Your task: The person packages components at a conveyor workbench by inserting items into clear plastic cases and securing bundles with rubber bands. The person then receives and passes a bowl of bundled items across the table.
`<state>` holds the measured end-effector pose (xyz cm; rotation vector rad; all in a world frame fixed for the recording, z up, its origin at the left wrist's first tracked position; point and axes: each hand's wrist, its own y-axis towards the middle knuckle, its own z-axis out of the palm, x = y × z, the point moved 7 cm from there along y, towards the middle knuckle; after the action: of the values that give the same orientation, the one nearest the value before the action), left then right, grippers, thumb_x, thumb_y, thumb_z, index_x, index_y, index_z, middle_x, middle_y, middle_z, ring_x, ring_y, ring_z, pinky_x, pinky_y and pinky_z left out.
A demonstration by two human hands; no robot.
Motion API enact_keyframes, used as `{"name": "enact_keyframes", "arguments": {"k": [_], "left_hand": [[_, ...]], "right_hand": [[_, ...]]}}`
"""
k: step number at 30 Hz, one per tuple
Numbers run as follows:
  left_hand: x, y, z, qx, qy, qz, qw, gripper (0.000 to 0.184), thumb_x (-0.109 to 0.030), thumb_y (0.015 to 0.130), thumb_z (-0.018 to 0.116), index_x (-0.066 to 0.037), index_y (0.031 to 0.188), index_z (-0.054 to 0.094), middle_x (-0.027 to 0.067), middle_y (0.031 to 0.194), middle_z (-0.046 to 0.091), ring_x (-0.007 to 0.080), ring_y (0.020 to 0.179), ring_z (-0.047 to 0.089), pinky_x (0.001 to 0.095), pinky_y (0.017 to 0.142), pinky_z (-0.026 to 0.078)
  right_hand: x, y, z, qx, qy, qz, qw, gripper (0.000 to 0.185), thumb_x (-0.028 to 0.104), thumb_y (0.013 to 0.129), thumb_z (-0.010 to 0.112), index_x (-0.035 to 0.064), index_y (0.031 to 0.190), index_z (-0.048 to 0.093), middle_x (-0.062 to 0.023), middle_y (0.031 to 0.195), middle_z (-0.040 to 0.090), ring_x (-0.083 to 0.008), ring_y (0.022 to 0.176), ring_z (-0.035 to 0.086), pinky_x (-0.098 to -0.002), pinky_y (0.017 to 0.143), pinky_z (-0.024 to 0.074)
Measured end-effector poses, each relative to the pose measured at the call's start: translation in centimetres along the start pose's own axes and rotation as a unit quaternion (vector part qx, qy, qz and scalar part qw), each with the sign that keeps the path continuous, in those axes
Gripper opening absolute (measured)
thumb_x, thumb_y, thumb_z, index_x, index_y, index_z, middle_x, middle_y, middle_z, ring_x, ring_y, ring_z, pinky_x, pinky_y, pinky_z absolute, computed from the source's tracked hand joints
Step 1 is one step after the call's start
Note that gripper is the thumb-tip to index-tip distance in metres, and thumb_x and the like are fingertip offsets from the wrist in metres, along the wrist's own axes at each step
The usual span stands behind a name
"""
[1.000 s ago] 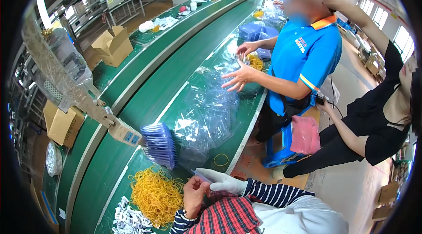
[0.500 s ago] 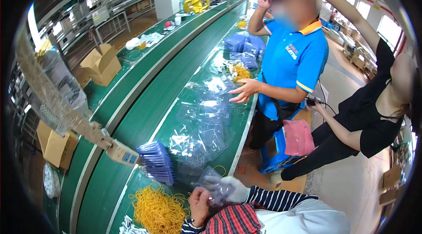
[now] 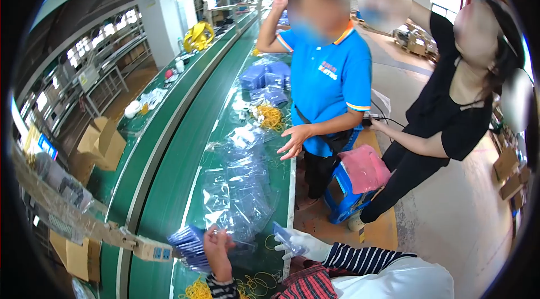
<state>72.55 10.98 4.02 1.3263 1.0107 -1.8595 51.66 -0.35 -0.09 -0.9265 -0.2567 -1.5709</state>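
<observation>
My left hand [image 3: 218, 251] is bare and reaches to the right edge of a stack of blue-tinted clear plastic pouches [image 3: 188, 248]. Its fingers are slightly bent and apart; whether they touch the stack I cannot make out. In a white glove, my right hand [image 3: 306, 245] holds one small clear plastic pouch [image 3: 288, 239] over the near edge of the belt. Yellow rubber bands [image 3: 198, 289] lie in a heap below my left hand, partly hidden by my sleeve. Flat clear plastic pouches [image 3: 239, 195] are spread on the green belt ahead.
A person in a blue shirt [image 3: 329, 74] stands at the belt's right side, beside a blue stool [image 3: 343, 200] with a pink cushion [image 3: 364, 168]. A person in black [image 3: 450, 102] stands behind. A metal arm [image 3: 112, 231] juts in from the left. Cardboard boxes [image 3: 103, 143] stand at left.
My left hand has left the pouch and moved left and up to the stack. My right hand keeps the pouch, shifted slightly right. The view has turned right.
</observation>
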Motion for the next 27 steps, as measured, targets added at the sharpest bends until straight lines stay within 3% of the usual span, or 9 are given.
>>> {"name": "enact_keyframes", "arguments": {"k": [4,5,6,9,13,19,22,25,27], "left_hand": [[1.7,-7.4,4.7,0.188,0.048,-0.076,0.978,0.013,-0.013,0.091,0.056,0.000,0.090,0.058,0.0053,0.071,0.059,0.0115,0.060,0.057,0.0243,0.053,0.049],[0.2,-9.7,5.6,0.199,0.081,-0.109,0.971,0.017,-0.017,0.091,0.058,0.000,0.093,0.059,0.0032,0.071,0.058,0.0111,0.060,0.053,0.0245,0.053,0.044],[-1.1,-11.4,6.2,0.207,0.113,-0.141,0.962,0.021,-0.021,0.091,0.059,-0.001,0.097,0.060,0.0011,0.072,0.057,0.0106,0.061,0.049,0.0248,0.054,0.040],[-0.9,-11.7,5.1,0.179,0.116,-0.058,0.975,0.020,-0.020,0.090,0.060,0.000,0.091,0.062,0.0001,0.070,0.057,0.0098,0.060,0.050,0.0247,0.054,0.040],[-0.2,-12.4,4.3,0.175,0.118,-0.057,0.976,0.018,-0.019,0.090,0.059,-0.001,0.087,0.061,0.0011,0.071,0.057,0.0101,0.061,0.050,0.0253,0.054,0.040],[1.7,-13.3,4.4,0.135,0.134,-0.014,0.982,0.019,-0.019,0.090,0.057,-0.001,0.087,0.060,0.0010,0.071,0.056,0.0101,0.063,0.049,0.0269,0.055,0.040],[0.3,-14.5,5.7,0.194,0.277,0.204,0.919,0.014,-0.015,0.088,0.057,-0.001,0.088,0.058,0.0034,0.071,0.055,0.0145,0.061,0.049,0.0282,0.055,0.040],[3.0,-14.6,5.5,0.172,0.044,-0.105,0.979,0.010,-0.010,0.084,0.058,-0.002,0.091,0.057,0.0077,0.074,0.053,0.0215,0.062,0.051,0.0318,0.055,0.041],[5.2,-14.0,5.8,0.182,0.006,-0.098,0.978,0.012,-0.013,0.091,0.055,-0.001,0.089,0.057,0.0058,0.070,0.056,0.0155,0.060,0.054,0.0272,0.053,0.045]], "right_hand": [[0.6,-0.3,2.2,0.033,-0.154,-0.029,0.987,0.071,0.034,0.091,0.055,0.0085,0.147,0.020,-0.0142,0.137,0.039,-0.0199,0.122,0.043,-0.0340,0.091,0.0450],[0.3,-0.2,2.9,0.069,-0.166,-0.011,0.984,0.076,0.028,0.089,0.060,0.0051,0.147,0.018,-0.0122,0.147,0.028,-0.0223,0.127,0.039,-0.0346,0.099,0.0392],[-0.2,0.4,3.0,0.100,-0.265,-0.062,0.957,0.077,0.026,0.088,0.062,0.0048,0.147,0.017,-0.0125,0.146,0.030,-0.0214,0.128,0.038,-0.0336,0.104,0.0337],[-0.5,-0.2,5.3,0.140,-0.235,-0.047,0.961,0.079,0.027,0.089,0.062,0.0047,0.148,0.014,-0.0126,0.145,0.031,-0.0202,0.130,0.035,-0.0323,0.107,0.0295],[-0.5,-1.5,6.3,0.157,-0.240,-0.021,0.958,0.080,0.028,0.089,0.062,0.0050,0.148,0.013,-0.0119,0.146,0.030,-0.0199,0.132,0.034,-0.0319,0.107,0.0298],[-2.3,-2.7,6.3,0.175,-0.094,0.027,0.980,0.078,0.033,0.090,0.060,0.0045,0.148,0.015,-0.0102,0.142,0.033,-0.0157,0.118,0.042,-0.0291,0.095,0.0386],[-2.9,-3.0,5.6,0.170,-0.070,0.002,0.983,0.075,0.034,0.092,0.057,0.0037,0.148,0.016,-0.0084,0.134,0.040,-0.0132,0.106,0.047,-0.0281,0.087,0.0415],[-1.7,-4.4,6.0,0.144,-0.077,0.014,0.986,0.074,0.032,0.092,0.055,0.0023,0.147,0.017,-0.0061,0.126,0.046,-0.0119,0.098,0.049,-0.0276,0.085,0.0422],[-1.3,-4.8,5.6,0.129,-0.074,-0.001,0.989,0.072,0.029,0.092,0.055,0.0021,0.147,0.017,-0.0052,0.122,0.048,-0.0111,0.095,0.049,-0.0274,0.083,0.0423]]}}
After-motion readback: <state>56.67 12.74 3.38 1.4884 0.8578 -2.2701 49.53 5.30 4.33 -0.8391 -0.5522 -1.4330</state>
